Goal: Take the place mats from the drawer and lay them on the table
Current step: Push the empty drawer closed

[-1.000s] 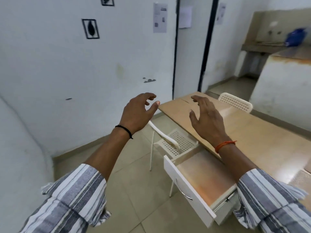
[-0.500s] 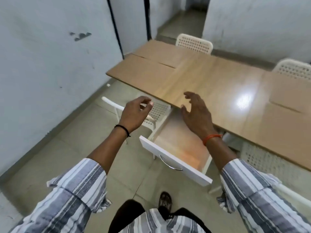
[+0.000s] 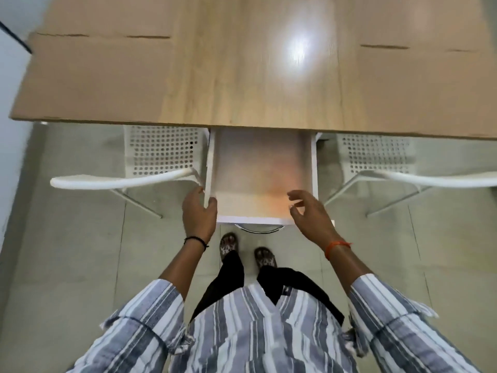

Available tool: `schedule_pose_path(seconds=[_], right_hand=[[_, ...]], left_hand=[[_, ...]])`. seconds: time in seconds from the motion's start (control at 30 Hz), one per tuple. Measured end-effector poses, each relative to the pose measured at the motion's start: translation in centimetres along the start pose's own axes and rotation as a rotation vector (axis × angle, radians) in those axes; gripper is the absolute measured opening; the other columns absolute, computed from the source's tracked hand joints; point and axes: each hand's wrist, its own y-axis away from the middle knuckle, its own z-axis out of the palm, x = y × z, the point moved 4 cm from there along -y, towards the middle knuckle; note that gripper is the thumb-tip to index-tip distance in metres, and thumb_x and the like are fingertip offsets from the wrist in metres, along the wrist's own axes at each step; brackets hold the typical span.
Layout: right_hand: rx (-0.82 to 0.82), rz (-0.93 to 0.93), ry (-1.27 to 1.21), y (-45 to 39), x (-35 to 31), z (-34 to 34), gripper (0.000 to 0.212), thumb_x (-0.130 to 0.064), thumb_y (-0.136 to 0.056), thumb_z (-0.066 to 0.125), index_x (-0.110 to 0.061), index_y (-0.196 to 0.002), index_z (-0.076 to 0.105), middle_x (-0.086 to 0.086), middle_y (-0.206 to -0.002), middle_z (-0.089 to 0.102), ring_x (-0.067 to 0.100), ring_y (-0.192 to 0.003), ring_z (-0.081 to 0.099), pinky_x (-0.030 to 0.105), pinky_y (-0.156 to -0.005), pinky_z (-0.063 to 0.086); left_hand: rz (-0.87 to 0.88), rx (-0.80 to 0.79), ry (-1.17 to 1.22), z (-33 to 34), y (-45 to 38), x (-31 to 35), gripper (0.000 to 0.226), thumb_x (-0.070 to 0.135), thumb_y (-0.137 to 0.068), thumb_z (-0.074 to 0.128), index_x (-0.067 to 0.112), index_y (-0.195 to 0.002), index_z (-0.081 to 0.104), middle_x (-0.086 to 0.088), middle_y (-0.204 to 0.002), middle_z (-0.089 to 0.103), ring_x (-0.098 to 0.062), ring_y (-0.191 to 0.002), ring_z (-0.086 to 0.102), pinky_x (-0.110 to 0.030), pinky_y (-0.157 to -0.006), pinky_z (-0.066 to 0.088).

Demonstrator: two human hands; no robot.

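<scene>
Left hand (image 3: 199, 214): now down at the drawer (image 3: 262, 170), fingers and thumb clasping its front-left corner; a second ago it hovered in the air. Right hand (image 3: 309, 214): lowered over the front-right corner, fingers loosely spread, holding nothing. Table (image 3: 242, 63): bare wood with flat brown place mats (image 3: 102, 76) seemingly laid at both ends. Drawer: pulled out, apparently empty, so closing it probably follows.

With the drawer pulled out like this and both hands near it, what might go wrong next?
1. The left hand grips the left side wall of the drawer; if the drawer slides in, the fingers might be pinched under the table edge.
2. The drawer front stands above the feet, so stepping forward might bump the legs.
3. The chair backrest lies close to the left hand and might snag the sleeve.
</scene>
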Motion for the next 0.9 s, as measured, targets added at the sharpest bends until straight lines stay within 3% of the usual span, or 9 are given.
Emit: schedule_pose_path(seconds=[0.07,0.17,0.27,0.33,0.4,0.43,0.53,0.67,0.9], right_hand=[[0.084,0.116,-0.14,1.3,0.9,0.4,0.029,-0.003,-0.092,0.054,-0.015,-0.116,0.064,-0.003,-0.111,0.067,0.014,-0.089,0.065,0.021,-0.079,0.05],[0.264,0.393,-0.415,4.0,2.7,1.4,0.019,-0.005,-0.095,0.053,-0.012,-0.102,0.069,0.005,-0.093,0.073,0.022,-0.082,0.07,0.034,-0.074,0.057],[0.375,0.725,-0.503,6.4,5.1,3.0,0.014,-0.016,-0.092,0.058,-0.015,-0.084,0.069,0.011,-0.089,0.075,0.026,-0.081,0.071,0.042,-0.079,0.059],[0.338,0.879,-0.663,6.8,5.6,4.2,0.012,-0.014,-0.094,0.056,-0.007,-0.095,0.066,0.019,-0.108,0.071,0.028,-0.087,0.068,0.04,-0.077,0.057],[0.326,0.909,-0.855,6.3,4.9,4.6,0.023,-0.013,-0.098,0.05,0.001,-0.116,0.057,0.022,-0.119,0.063,0.033,-0.097,0.064,0.038,-0.078,0.055],[0.333,0.903,-0.939,5.9,4.2,4.5,0.031,-0.016,-0.101,0.048,0.003,-0.125,0.052,0.022,-0.122,0.061,0.034,-0.101,0.062,0.038,-0.079,0.055],[0.371,0.918,-1.156,4.6,3.1,4.4,0.054,-0.035,-0.105,0.037,0.006,-0.139,0.039,0.021,-0.129,0.054,0.033,-0.109,0.059,0.042,-0.09,0.052],[0.412,0.982,-1.305,3.3,3.0,4.4,0.068,-0.049,-0.103,0.034,0.006,-0.143,0.035,0.025,-0.138,0.049,0.035,-0.108,0.059,0.046,-0.097,0.048],[0.403,1.025,-1.371,-1.2,3.5,2.5,0.075,-0.057,-0.099,0.036,0.007,-0.138,0.039,0.026,-0.128,0.049,0.033,-0.091,0.061,0.047,-0.09,0.052]], left_hand=[[-0.144,0.108,-0.046,-0.3,-0.1,-1.8,0.051,0.022,-0.088,0.062,0.005,-0.134,0.048,-0.012,-0.145,0.044,-0.03,-0.133,0.041,-0.039,-0.109,0.034],[-0.443,0.125,0.106,-0.6,0.4,-4.6,0.067,0.023,-0.088,0.062,0.003,-0.145,0.033,-0.012,-0.157,0.022,-0.031,-0.138,0.035,-0.041,-0.11,0.033],[-0.765,-0.037,0.461,0.2,1.0,-6.6,0.06,0.026,-0.091,0.057,0.0,-0.141,0.037,-0.015,-0.143,0.041,-0.032,-0.128,0.047,-0.042,-0.106,0.037],[-0.881,-0.197,0.696,0.8,1.5,-6.2,0.035,0.027,-0.097,0.049,0.006,-0.125,0.049,-0.01,-0.116,0.053,-0.025,-0.108,0.058,-0.041,-0.101,0.041],[-0.911,-0.291,0.844,1.1,1.4,-5.6,0.022,0.029,-0.099,0.043,0.01,-0.107,0.052,-0.008,-0.105,0.056,-0.02,-0.092,0.061,-0.04,-0.1,0.042],[-0.922,-0.313,0.891,1.1,1.3,-5.2,0.024,0.03,-0.099,0.043,0.01,-0.107,0.053,-0.01,-0.107,0.058,-0.022,-0.094,0.062,-0.041,-0.101,0.043],[-0.97,-0.32,1.004,1.1,0.8,-5.1,0.04,0.032,-0.096,0.045,0.007,-0.127,0.047,-0.018,-0.121,0.058,-0.035,-0.115,0.059,-0.046,-0.107,0.042],[-1.02,-0.289,1.071,1.1,0.4,-5.3,0.047,0.033,-0.097,0.043,0.002,-0.133,0.044,-0.022,-0.129,0.054,-0.039,-0.123,0.054,-0.048,-0.109,0.039],[-1.039,-0.199,1.175,2.2,-2.4,-4.0,0.053,0.035,-0.097,0.043,-0.001,-0.136,0.043,-0.022,-0.138,0.051,-0.039,-0.125,0.052,-0.046,-0.11,0.039]])
